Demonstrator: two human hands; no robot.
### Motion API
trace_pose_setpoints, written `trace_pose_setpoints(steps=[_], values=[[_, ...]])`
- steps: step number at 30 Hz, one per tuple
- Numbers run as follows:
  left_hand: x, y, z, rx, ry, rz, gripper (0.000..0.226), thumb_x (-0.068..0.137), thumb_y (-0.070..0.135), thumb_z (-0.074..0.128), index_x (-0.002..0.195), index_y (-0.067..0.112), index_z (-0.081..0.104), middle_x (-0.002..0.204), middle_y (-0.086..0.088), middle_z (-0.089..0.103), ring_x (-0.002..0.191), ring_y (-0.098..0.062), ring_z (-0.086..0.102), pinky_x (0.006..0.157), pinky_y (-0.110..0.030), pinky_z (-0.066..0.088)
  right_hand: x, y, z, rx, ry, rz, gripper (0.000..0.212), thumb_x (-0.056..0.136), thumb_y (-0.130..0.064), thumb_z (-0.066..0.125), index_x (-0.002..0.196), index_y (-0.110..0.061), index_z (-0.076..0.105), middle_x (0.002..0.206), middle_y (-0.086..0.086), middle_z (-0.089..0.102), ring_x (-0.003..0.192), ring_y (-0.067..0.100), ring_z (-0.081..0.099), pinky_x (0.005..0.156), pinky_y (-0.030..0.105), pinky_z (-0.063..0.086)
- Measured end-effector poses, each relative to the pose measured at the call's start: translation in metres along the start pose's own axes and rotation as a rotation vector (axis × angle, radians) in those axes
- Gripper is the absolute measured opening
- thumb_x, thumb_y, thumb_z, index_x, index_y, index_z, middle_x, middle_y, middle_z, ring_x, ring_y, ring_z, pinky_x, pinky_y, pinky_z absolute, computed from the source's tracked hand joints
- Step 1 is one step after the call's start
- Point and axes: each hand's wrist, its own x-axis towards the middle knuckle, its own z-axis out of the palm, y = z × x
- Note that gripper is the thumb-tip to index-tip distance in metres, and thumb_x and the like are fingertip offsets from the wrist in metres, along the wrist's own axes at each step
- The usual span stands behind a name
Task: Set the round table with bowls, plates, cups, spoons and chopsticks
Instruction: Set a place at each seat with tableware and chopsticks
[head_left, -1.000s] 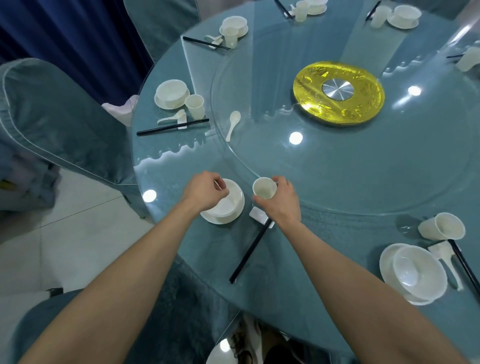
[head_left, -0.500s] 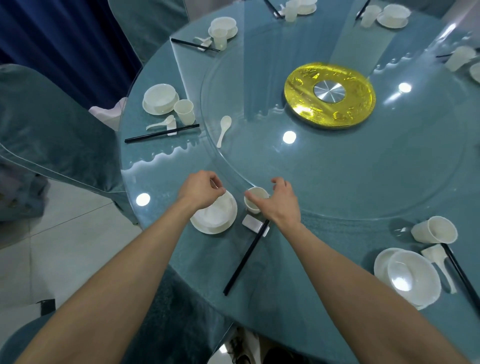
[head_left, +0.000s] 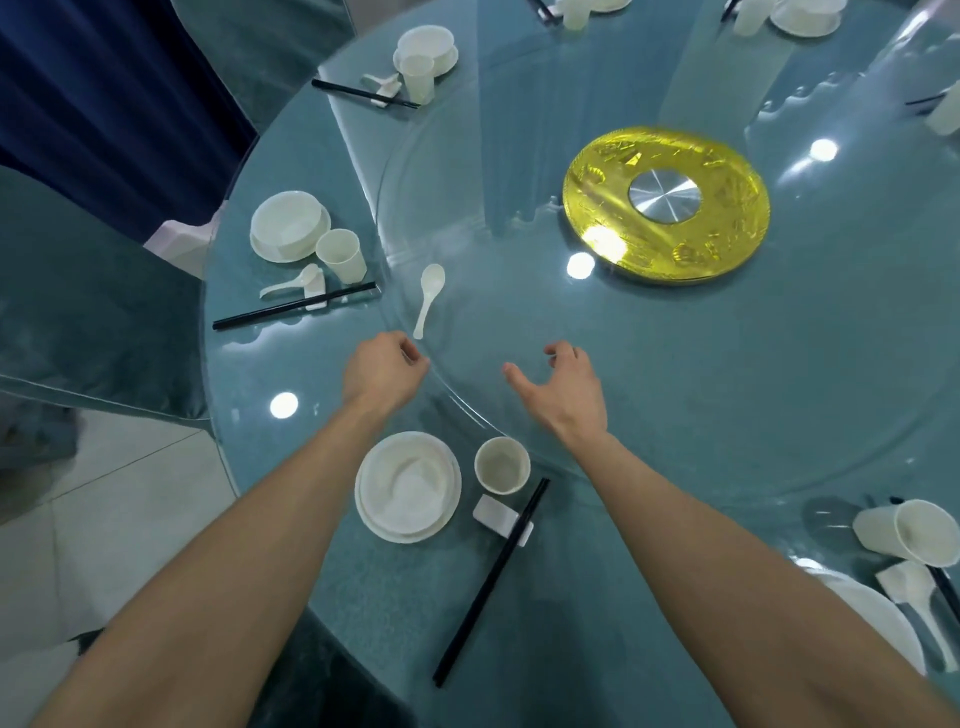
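Lacking only the spoon (head_left: 428, 299) just beyond curled, empty left fingers (head_left: 410, 357); bowl (head_left: 408, 486), cup (head_left: 502, 465), chopsticks (head_left: 491, 582) set behind relaxed, empty right fingers (head_left: 561, 352).

White bowl (head_left: 408, 480) sits on plate (head_left: 401, 536), upright cup (head_left: 502, 465) beside, chopsticks (head_left: 488, 587) across rest (head_left: 493, 512).

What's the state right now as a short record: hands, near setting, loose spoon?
left hand: fingers curled, nothing seen in them, just short of the spoon handle
right hand: open, empty, over the turntable edge
near setting: bowl on plate, cup, rest, chopsticks across the rest
spoon: lies on the turntable, apart from the setting
gap: no spoon at the near setting
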Motion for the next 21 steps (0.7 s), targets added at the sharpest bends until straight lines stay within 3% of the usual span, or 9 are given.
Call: trace_pose_setpoints(steps=[8,13,21], values=[[0.059,0.011,0.011,0.049,0.097,-0.052,0.037,0.094,0.047,0.072,0.118,0.019,0.071,0.114,-0.008,0.076,0.111,-0.034,0.070,0.092,-0.042,0.058,0.038,-0.005,-0.005,0.010,0.028,-0.013,0.072,0.085,-0.066,0.071,0.138,-0.019,0.058,0.134,-0.001,0.059,0.118,0.022,0.064,0.100,0.040,0.052],[0.076,0.018,0.016,0.072,0.068,-0.041,0.022,0.093,0.038,0.075,0.099,0.017,0.072,0.104,-0.011,0.077,0.104,-0.036,0.071,0.087,-0.041,0.057,0.043,-0.004,-0.009,0.014,0.020,-0.022,0.071,0.086,-0.065,0.071,0.139,-0.019,0.058,0.132,-0.001,0.058,0.117,0.023,0.065,0.101,0.042,0.053],[0.057,0.010,0.010,0.029,0.048,-0.049,0.007,0.088,0.026,0.074,0.086,0.019,0.072,0.091,-0.009,0.076,0.094,-0.034,0.072,0.079,-0.037,0.057,0.027,-0.002,-0.016,0.004,0.005,-0.031,0.071,0.088,-0.061,0.072,0.142,-0.017,0.057,0.136,0.001,0.058,0.119,0.024,0.063,0.103,0.042,0.051]])
